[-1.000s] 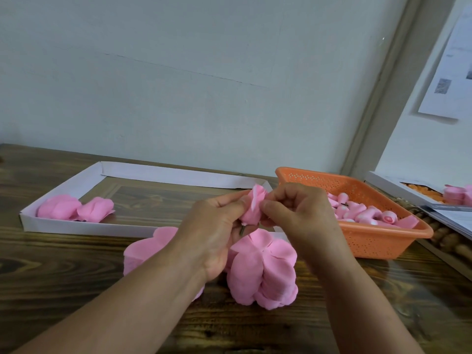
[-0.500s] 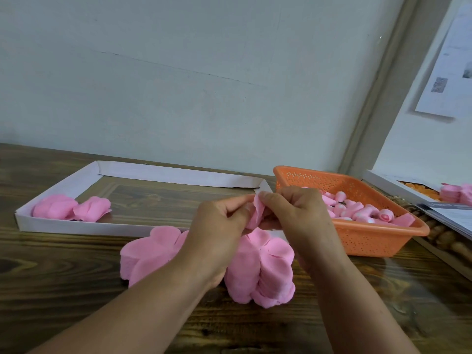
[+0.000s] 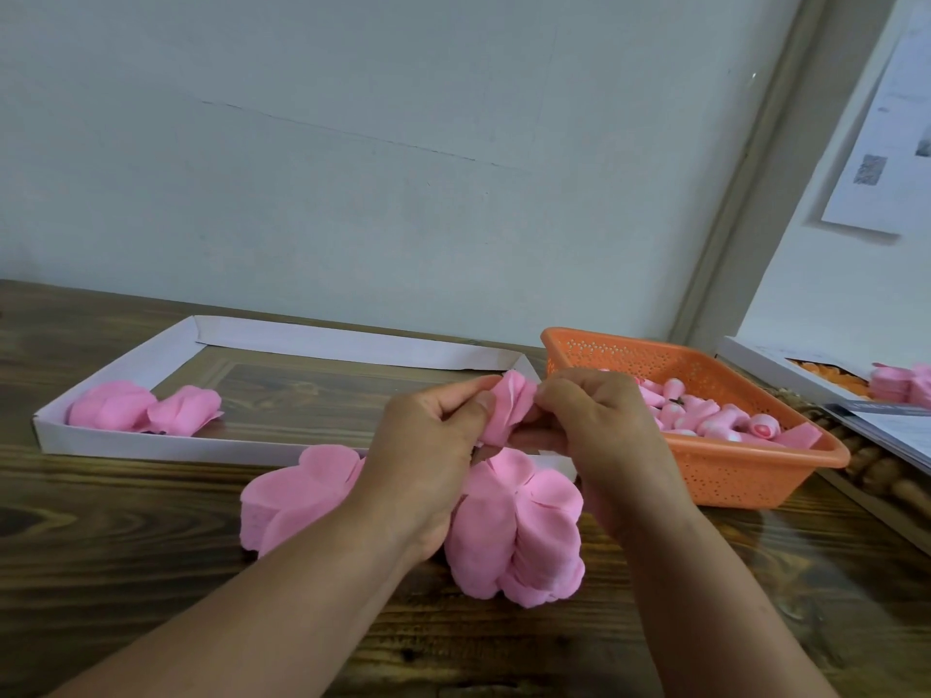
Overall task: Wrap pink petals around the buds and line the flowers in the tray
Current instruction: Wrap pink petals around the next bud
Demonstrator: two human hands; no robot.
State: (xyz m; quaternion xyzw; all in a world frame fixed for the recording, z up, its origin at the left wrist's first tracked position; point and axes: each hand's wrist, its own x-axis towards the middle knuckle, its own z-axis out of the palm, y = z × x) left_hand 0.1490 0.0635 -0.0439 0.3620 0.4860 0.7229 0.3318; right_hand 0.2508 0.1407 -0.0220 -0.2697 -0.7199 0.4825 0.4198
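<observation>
Head view of a flower being assembled above a dark wood-grain surface (image 3: 126,571). The left hand (image 3: 428,445) and right hand (image 3: 599,435) meet at centre, each pinching one side of a small flower (image 3: 509,410) held in the air between them: thin, matte pink petals cupped upward and overlapping, with pale creases along their edges. The bud inside is hidden by the petals and fingers. Directly beneath the hands, two stacks of loose petals rest on the surface: a left stack (image 3: 292,496), partly covered by the left wrist, and a right stack (image 3: 524,531), lobed and fanned so that many rounded edges show. Behind them lies a shallow white tray (image 3: 327,340), whose left end holds two finished flowers (image 3: 143,410) lying side by side and touching, both soft, rounded and uniformly pink. To the right, just beside the right hand, an orange perforated basket (image 3: 745,476) contains a heap of small rolled buds (image 3: 705,420), pink with paler tips.
</observation>
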